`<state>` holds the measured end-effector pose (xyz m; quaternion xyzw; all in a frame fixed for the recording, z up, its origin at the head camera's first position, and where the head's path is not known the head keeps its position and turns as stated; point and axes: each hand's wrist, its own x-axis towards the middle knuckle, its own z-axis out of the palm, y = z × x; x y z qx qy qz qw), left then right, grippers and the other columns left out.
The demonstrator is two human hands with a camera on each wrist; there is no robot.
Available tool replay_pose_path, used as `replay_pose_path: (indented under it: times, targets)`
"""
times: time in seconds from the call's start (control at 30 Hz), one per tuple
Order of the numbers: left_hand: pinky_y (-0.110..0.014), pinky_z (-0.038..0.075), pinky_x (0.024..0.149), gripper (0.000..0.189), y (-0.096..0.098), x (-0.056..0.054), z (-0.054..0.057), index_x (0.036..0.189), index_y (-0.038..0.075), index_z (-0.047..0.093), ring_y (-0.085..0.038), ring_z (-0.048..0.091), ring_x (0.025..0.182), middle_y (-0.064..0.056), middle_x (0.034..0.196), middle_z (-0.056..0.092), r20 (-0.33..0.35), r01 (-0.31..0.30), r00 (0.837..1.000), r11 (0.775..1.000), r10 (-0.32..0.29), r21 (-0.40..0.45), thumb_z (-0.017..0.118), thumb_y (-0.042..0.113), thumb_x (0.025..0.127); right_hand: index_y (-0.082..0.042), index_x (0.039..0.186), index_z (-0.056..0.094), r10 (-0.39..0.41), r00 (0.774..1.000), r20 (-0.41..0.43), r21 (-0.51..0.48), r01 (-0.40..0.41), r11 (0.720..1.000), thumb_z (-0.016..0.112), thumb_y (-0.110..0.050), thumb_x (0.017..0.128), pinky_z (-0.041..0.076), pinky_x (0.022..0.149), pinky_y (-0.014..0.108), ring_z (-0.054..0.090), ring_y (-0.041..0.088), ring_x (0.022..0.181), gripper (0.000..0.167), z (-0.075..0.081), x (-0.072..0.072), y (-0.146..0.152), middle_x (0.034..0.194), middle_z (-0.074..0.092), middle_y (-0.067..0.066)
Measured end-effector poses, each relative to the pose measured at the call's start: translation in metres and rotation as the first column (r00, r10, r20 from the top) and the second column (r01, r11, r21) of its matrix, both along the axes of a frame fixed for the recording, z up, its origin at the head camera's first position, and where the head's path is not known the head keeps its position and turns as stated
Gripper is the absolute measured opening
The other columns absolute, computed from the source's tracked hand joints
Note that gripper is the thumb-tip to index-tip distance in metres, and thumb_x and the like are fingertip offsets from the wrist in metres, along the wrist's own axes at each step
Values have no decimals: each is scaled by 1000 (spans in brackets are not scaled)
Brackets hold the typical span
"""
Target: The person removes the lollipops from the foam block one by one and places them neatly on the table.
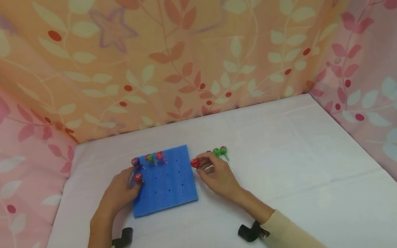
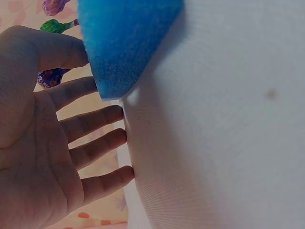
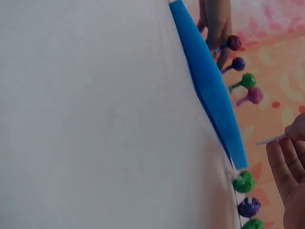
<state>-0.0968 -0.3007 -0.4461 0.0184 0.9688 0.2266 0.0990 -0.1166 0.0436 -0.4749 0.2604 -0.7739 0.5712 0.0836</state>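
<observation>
A blue foam board [image 1: 175, 195] with small holes lies on the table. Standing along its far row are a dark purple lollipop [image 1: 135, 161], a green one [image 1: 149, 157] and a pink one [image 1: 160, 155]; a red lollipop [image 1: 138, 177] stands in the row nearer, at the left. My left hand [image 1: 120, 189] rests against the board's left edge, fingers extended. Just off the right edge, my right hand [image 1: 222, 177] pinches another red lollipop [image 1: 195, 163] above the table. Its white stick [image 3: 269, 140] juts from the fingertips in the right wrist view.
Beyond my right hand, loose lollipops lie on the white tabletop [image 1: 289, 164]: a green one [image 1: 223, 149], another green one [image 1: 216, 152] and a purple one [image 3: 249, 206], partly hidden in the head view. Patterned curtains [image 1: 194, 56] border the table.
</observation>
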Motion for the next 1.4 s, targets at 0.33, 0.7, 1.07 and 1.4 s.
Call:
replay_pose_path:
  times: [0.33, 0.7, 1.07, 1.4]
  targets:
    - [-76, 36, 118, 67, -2, -1, -2, 158, -1, 42, -56, 42, 148, -30, 159, 48, -18, 4, 1000, 1000, -4, -12, 64, 26, 100, -6, 130, 64, -96, 995, 6, 8, 96, 995, 75, 3, 92, 67, 75, 27, 75, 26, 94, 40, 4, -8, 35, 104, 75, 10]
    - [-75, 37, 118, 68, 0, 1, -2, 158, -1, 42, -56, 42, 148, -30, 159, 48, 1, -10, 1000, 1000, 10, 2, 64, 26, 101, -6, 132, 63, -157, 984, 77, 24, 156, 987, 75, 3, 93, 66, 75, 22, 75, 25, 94, 42, 3, -14, 59, 105, 75, 12]
    - [-75, 37, 118, 67, -2, 0, -1, 157, -2, 43, -56, 43, 147, -31, 157, 49, -17, 16, 1000, 1000, -16, -15, 64, 25, 100, -4, 131, 65, -208, 970, 122, 30, 206, 978, 76, 1, 93, 63, 76, 18, 74, 20, 92, 40, -6, -16, 70, 103, 75, 15]
    - [-75, 37, 118, 66, -3, 0, -6, 157, -3, 43, -58, 43, 146, -32, 157, 50, -36, 13, 999, 1000, -13, -12, 64, 24, 100, -3, 128, 66, -262, 960, 100, 115, 250, 961, 75, 4, 91, 62, 71, 16, 74, 20, 87, 39, -7, -23, 82, 98, 75, 13]
